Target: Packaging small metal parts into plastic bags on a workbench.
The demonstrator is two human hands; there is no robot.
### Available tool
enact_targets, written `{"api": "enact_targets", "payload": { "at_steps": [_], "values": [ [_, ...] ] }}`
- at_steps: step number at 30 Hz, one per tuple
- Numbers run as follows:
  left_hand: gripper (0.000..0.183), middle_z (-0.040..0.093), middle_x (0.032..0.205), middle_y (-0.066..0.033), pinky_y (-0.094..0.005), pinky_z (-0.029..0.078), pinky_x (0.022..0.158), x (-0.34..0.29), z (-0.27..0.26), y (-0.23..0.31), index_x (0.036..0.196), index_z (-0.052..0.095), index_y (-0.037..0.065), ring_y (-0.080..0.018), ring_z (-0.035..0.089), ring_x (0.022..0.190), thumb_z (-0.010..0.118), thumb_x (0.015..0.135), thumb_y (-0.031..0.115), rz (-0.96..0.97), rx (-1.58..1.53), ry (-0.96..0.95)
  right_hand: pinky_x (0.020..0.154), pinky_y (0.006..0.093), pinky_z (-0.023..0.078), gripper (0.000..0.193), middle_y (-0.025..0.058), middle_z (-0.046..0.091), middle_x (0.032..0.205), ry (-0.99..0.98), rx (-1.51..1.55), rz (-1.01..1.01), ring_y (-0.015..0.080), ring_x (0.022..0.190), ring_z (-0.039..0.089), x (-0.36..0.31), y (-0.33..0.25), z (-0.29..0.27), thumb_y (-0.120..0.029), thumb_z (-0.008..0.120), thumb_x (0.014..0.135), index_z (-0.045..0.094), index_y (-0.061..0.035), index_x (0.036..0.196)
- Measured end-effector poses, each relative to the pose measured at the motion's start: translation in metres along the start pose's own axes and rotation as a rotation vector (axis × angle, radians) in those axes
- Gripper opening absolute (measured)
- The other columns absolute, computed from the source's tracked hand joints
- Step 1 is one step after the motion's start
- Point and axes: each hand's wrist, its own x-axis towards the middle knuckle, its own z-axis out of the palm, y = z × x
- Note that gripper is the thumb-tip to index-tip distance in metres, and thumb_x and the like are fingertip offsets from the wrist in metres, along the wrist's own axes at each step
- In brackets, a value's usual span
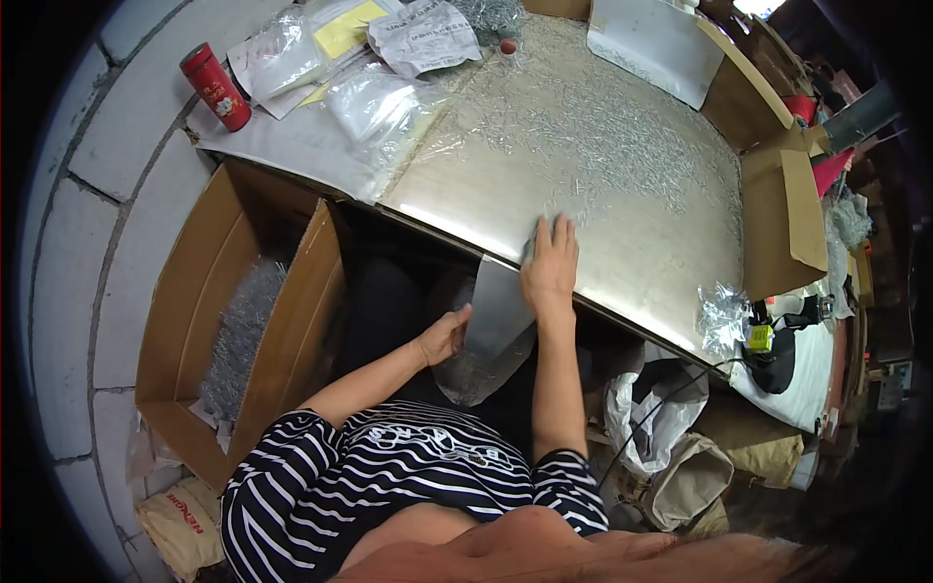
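Presently, left hand (445, 337) clamps metal scoop (498, 303) — seemingly steadying it by tabletop (462, 199) — while right hand (551, 270) lies palm-down there, fingers slightly parted.

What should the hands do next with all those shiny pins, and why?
Maybe the right hand should reach farther over the table and pull a few pins closer. It lies flat near the edge, while most pins are spread beyond it. The left hand holds the metal sheet, whose top seems to meet that edge.
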Motion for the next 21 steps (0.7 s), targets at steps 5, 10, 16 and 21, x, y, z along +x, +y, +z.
{"api": "enact_targets", "payload": {
  "at_steps": [5,10,16,21],
  "values": [
    [0.087,0.069,0.082,-0.0115,-0.0352,0.056,0.077,0.017,-0.057,0.023,0.092,0.068,-0.006,-0.0215,0.067,0.075,0.033,0.090,0.074,-0.321,0.103,-0.145,0.112,0.0461,0.030,0.060,0.0213,0.046,0.140,-0.038,0.220,-0.073,0.0397,0.136,0.037,-0.063,-0.031,-0.068,0.014,0.045,0.072,0.053,-0.0007,0.130],
    [0.088,0.069,0.102,-0.0167,-0.0381,0.054,0.089,0.032,-0.065,0.002,0.109,0.064,-0.006,-0.0228,0.068,0.089,0.030,0.092,0.073,-0.384,-0.040,-0.432,0.100,0.0361,0.045,0.038,0.0172,0.061,0.124,-0.017,0.407,0.014,0.0334,0.119,0.057,-0.092,-0.020,-0.073,0.013,0.051,0.081,0.061,0.0010,0.116],
    [0.062,0.056,0.133,-0.0142,-0.0408,0.046,0.102,-0.005,-0.034,-0.001,0.138,0.045,0.004,-0.0238,0.055,0.123,0.059,0.094,0.044,-0.189,-0.007,-0.528,0.091,0.0319,0.049,0.037,0.0171,0.065,0.115,-0.104,0.534,0.075,0.0301,0.107,0.064,-0.119,-0.016,-0.064,0.015,0.051,0.081,0.062,0.0009,0.113],
    [0.049,0.065,0.113,-0.0124,-0.0330,0.058,0.081,-0.003,-0.031,-0.003,0.125,0.053,-0.001,-0.0201,0.067,0.096,0.074,0.080,0.006,-0.130,0.375,-0.382,0.095,0.0390,0.047,0.037,0.0208,0.063,0.116,-0.372,0.528,-0.022,0.0366,0.112,0.059,-0.130,-0.026,-0.033,0.006,0.052,0.082,0.061,-0.0001,0.118]
  ]
}}
